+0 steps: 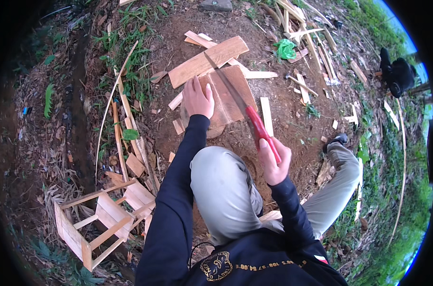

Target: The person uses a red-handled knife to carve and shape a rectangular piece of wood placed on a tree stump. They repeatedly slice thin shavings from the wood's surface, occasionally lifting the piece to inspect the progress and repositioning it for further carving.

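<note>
My right hand (275, 159) is closed around the red handle of a handsaw (233, 92). The saw's long blade slants up to the left, over a broad wooden board (240, 86). Whether its teeth touch the wood, I cannot tell. My left hand (201, 99) lies on the left part of the board, fingers stretched toward its far edge and thumb apart. Just beyond is a long, pale plank (216, 57), lying at an angle under the blade's tip. A rounded piece of wood (216, 132) shows beneath the board's near edge.
A wooden frame with shelf-like panels (114, 214) lies at the lower left. A hammer (302, 85) and a narrow strip (267, 117) lie to the right. Farther off are a green plastic bag (285, 49) and scattered wood. My bent knee (221, 176) is close to the board.
</note>
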Available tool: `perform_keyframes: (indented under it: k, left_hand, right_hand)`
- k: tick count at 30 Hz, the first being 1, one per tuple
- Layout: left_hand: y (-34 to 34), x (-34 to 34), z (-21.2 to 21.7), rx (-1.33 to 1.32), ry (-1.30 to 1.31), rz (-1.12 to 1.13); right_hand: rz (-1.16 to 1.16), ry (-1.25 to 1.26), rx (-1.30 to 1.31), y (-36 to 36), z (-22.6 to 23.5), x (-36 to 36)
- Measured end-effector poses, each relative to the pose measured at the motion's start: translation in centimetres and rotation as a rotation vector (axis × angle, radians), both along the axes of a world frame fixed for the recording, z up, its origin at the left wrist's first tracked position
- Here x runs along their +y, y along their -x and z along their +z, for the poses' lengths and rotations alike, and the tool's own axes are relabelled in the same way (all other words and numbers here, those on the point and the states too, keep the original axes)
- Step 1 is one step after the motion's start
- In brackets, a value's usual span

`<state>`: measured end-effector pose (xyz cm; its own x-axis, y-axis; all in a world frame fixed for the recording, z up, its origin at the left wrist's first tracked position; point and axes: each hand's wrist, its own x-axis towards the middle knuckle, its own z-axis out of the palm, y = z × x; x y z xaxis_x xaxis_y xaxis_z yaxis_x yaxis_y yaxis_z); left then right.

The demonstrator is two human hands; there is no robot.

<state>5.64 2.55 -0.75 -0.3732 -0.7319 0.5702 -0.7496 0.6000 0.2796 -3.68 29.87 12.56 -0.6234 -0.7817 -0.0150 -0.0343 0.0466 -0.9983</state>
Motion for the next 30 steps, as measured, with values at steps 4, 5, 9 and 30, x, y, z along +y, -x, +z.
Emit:
perform_keyframes:
  k: [4, 5, 9, 30]
  left_hand:
    - [0.5, 0.1, 0.0, -0.01, -0.017, 0.038]
    - [0.3, 0.1, -0.1, -0.009, -0.022, 0.041]
    - [0.0, 0.1, 0.2, 0.077, -0.13, -0.034]
    - [-1.9, 1.7, 1.5, -0.158, -0.176, -0.165]
  right_hand:
    - [-0.04, 0.039, 0.139, -1.8, -1.7, -1.9]
    - [-0.03, 0.031, 0.146, -2.0, -2.0, -2.1]
    - [-0.003, -0.002, 0.184, -1.7, -2.3, -2.0]
    - [0.08, -0.04, 0.145, -1.1, -3.7, -1.9]
